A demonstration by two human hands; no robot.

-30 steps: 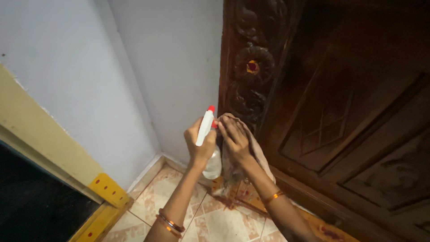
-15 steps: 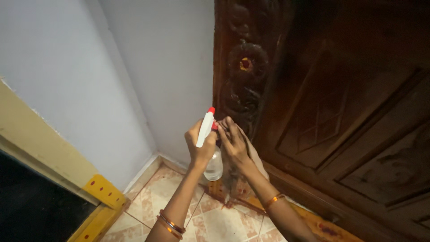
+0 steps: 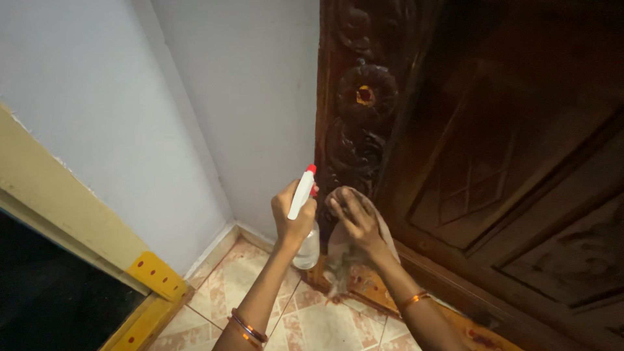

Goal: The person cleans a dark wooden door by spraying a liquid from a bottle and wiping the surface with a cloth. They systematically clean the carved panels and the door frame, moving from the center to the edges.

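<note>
My left hand (image 3: 291,214) grips a clear spray bottle (image 3: 307,247) by its white trigger head with a red nozzle (image 3: 311,169), held upright in front of the carved door frame (image 3: 354,123). My right hand (image 3: 354,218) presses a pale cloth (image 3: 338,250) against the lower part of that dark wooden frame, just right of the bottle. The cloth hangs down below my palm. Both wrists wear orange bangles.
A dark carved wooden door (image 3: 507,169) fills the right side. A pale wall (image 3: 195,110) meets the frame at a corner. Below lie beige floor tiles (image 3: 312,322). A cream and yellow frame (image 3: 149,276) with red dots stands at the lower left.
My right hand with the cloth has slid down and slightly right along the frame, away from the nozzle. The spray bottle has dropped a little.
</note>
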